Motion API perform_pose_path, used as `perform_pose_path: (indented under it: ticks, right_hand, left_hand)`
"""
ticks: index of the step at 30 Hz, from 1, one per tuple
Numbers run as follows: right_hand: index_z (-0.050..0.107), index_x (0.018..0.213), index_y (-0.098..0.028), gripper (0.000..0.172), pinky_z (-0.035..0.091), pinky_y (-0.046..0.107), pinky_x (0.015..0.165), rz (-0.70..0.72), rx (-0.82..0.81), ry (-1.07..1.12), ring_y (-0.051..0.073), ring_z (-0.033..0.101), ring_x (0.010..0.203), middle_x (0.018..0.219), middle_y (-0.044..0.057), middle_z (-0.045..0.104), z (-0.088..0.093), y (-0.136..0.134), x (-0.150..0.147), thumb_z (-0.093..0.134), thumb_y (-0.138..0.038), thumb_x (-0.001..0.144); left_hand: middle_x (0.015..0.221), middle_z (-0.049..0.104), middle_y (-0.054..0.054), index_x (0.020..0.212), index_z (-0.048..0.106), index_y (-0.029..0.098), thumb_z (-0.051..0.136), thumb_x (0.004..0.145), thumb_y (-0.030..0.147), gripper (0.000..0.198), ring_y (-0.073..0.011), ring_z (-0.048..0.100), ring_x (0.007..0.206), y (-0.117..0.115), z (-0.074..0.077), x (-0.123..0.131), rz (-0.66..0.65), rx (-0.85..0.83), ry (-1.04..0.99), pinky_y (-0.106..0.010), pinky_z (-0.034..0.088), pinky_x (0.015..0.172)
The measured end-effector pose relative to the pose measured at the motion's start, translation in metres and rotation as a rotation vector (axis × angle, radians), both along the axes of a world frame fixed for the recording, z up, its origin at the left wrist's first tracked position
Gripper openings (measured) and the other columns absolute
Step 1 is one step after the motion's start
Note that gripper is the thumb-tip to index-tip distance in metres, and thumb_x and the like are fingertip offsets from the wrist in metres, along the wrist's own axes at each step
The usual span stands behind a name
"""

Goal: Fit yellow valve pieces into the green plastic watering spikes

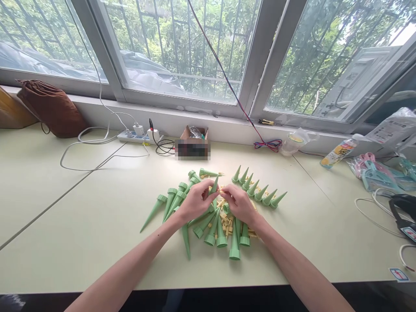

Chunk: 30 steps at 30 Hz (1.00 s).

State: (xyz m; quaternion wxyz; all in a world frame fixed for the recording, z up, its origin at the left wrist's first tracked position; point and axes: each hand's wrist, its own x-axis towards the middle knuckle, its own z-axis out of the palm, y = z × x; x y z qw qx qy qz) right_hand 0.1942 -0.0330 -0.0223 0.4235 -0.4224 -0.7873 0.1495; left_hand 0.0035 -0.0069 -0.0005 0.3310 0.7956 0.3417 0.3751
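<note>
We observe the L hand [196,200] grasping a green plastic spike [213,186] btwn thumb & fingers, over the table [97,216]; its long axis runs near vert., tip up, leaning slightly R. R hand [239,201] pinches a small yellow part [221,191] just beside it; whether part & spike touch, we can't tell. Below, we log loose yellow fittings [228,226]. To R, a diag. row of spikes [251,190] stands tips up; to L, capped spikes [170,200] lie w/ tips twd. near edge.
</note>
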Motion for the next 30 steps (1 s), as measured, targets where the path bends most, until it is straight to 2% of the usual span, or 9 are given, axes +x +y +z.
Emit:
perform_pose_path:
  ticks: [7, 11, 14, 20, 25, 30]
  right_hand:
    - [0.061, 0.092, -0.020, 0.024, 0.043, 0.029, 0.065, -0.019, -0.020, -0.011, 0.016, 0.055, 0.071, 0.083, 0.005, 0.062, -0.001, 0.002, 0.000, 0.041, -0.030, 0.101]
    - [0.060, 0.108, -0.019, 0.025, 0.045, 0.029, 0.062, -0.077, -0.034, 0.062, 0.016, 0.055, 0.066, 0.083, 0.004, 0.064, -0.001, 0.002, 0.001, 0.045, -0.037, 0.100]
    - [0.058, 0.112, -0.019, 0.026, 0.045, 0.028, 0.060, -0.085, 0.009, 0.102, 0.015, 0.054, 0.063, 0.078, 0.003, 0.061, -0.001, 0.002, 0.001, 0.047, -0.039, 0.099]
    - [0.058, 0.105, -0.020, 0.017, 0.046, 0.027, 0.058, -0.096, 0.091, 0.112, 0.014, 0.053, 0.061, 0.076, 0.001, 0.060, 0.000, 0.000, -0.004, 0.051, -0.033, 0.097]
    - [0.058, 0.098, -0.020, 0.013, 0.045, 0.026, 0.059, -0.085, 0.097, 0.099, 0.012, 0.051, 0.059, 0.076, 0.001, 0.060, 0.003, -0.002, -0.010, 0.048, -0.028, 0.098]
    - [0.059, 0.095, -0.019, 0.014, 0.044, 0.024, 0.057, -0.105, 0.079, 0.105, 0.011, 0.052, 0.058, 0.073, 0.000, 0.060, 0.020, -0.002, -0.010, 0.049, -0.028, 0.096]
  left_hand:
    - [0.078, 0.052, 0.000, 0.081, 0.053, 0.019, 0.052, 0.093, 0.029, 0.015, -0.0095, 0.041, 0.056, 0.000, -0.003, 0.001, 0.022, 0.107, 0.053, -0.023, 0.036, 0.054]
    - [0.085, 0.057, -0.001, 0.091, 0.060, 0.019, 0.053, 0.093, 0.028, 0.011, -0.0089, 0.041, 0.055, 0.000, -0.004, 0.002, 0.034, 0.144, 0.064, -0.024, 0.038, 0.056]
    - [0.090, 0.061, -0.003, 0.097, 0.064, 0.019, 0.055, 0.093, 0.026, 0.012, -0.0099, 0.045, 0.058, 0.000, -0.006, 0.002, 0.043, 0.196, 0.093, -0.025, 0.040, 0.059]
    - [0.093, 0.062, -0.004, 0.102, 0.066, 0.021, 0.053, 0.094, 0.025, 0.016, -0.0130, 0.053, 0.068, 0.000, -0.008, 0.004, 0.005, 0.224, 0.155, -0.026, 0.042, 0.063]
    - [0.092, 0.062, -0.005, 0.096, 0.065, 0.019, 0.055, 0.093, 0.023, 0.011, -0.0159, 0.057, 0.077, 0.002, -0.007, 0.004, 0.006, 0.270, 0.164, -0.027, 0.044, 0.067]
    - [0.099, 0.063, -0.004, 0.105, 0.062, 0.020, 0.056, 0.094, 0.029, 0.016, -0.0120, 0.055, 0.066, 0.001, -0.005, 0.005, 0.056, 0.310, 0.150, -0.026, 0.044, 0.063]
